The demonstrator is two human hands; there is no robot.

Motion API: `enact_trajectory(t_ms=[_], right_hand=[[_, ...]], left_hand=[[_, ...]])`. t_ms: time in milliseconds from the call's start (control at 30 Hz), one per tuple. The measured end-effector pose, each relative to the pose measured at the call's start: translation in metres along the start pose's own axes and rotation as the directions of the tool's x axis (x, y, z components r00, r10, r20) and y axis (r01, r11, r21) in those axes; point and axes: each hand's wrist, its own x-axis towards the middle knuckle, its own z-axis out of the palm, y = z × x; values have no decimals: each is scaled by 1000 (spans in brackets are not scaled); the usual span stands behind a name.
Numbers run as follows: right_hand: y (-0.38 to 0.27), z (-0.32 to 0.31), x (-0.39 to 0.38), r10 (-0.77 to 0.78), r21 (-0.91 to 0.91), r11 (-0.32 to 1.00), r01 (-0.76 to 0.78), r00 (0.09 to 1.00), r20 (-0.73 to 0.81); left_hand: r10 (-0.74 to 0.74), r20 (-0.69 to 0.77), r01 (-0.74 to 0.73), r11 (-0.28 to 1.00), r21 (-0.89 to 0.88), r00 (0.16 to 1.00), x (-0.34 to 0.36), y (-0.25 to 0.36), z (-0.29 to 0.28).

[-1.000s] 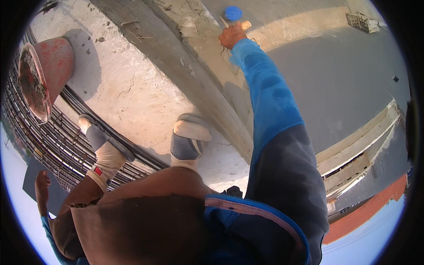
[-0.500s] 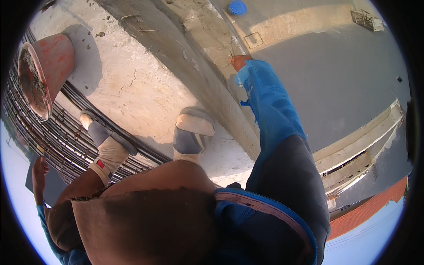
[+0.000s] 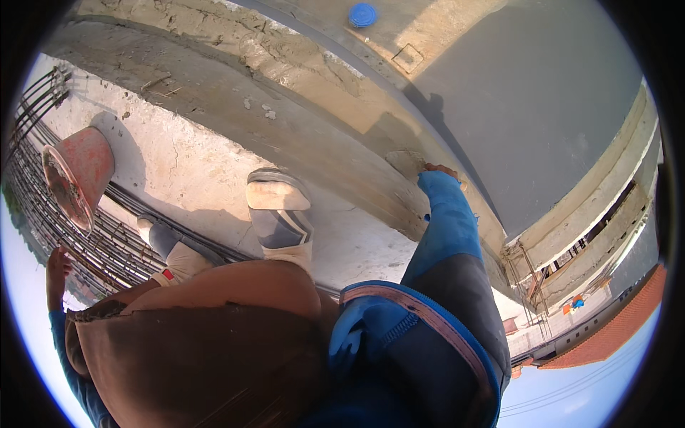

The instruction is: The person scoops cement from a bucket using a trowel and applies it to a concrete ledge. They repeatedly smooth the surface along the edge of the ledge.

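My right hand, at the end of a torn blue sleeve, is low on the mortar-smeared concrete ledge, closed round a wooden-handled tool that is mostly hidden. A damp patch of mortar lies just left of it. My left hand hangs at the far left, empty, fingers loosely apart, near a bundle of long steel bars. A scuffed red bucket with mortar inside stands near those bars. My feet, in grey shoes, rest on the pale concrete strip.
A round blue object sits on the floor beyond the ledge, near a small square cut. Grey flooring spreads to the right, bordered by a raised concrete edge. Red tiled roofs and wires show past the building's edge.
My right hand has moved down and right along the ledge, away from the blue object. The view has turned, showing more ledge. My left hand is slightly higher than a second ago.
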Motion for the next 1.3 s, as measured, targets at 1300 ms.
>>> enact_trajectory(t_ms=[1300], right_hand=[[-396,-409,66,-636,-597,688,412,738,-223]], left_hand=[[-262,-74,243,949,-200,962,-179,-90,170]])
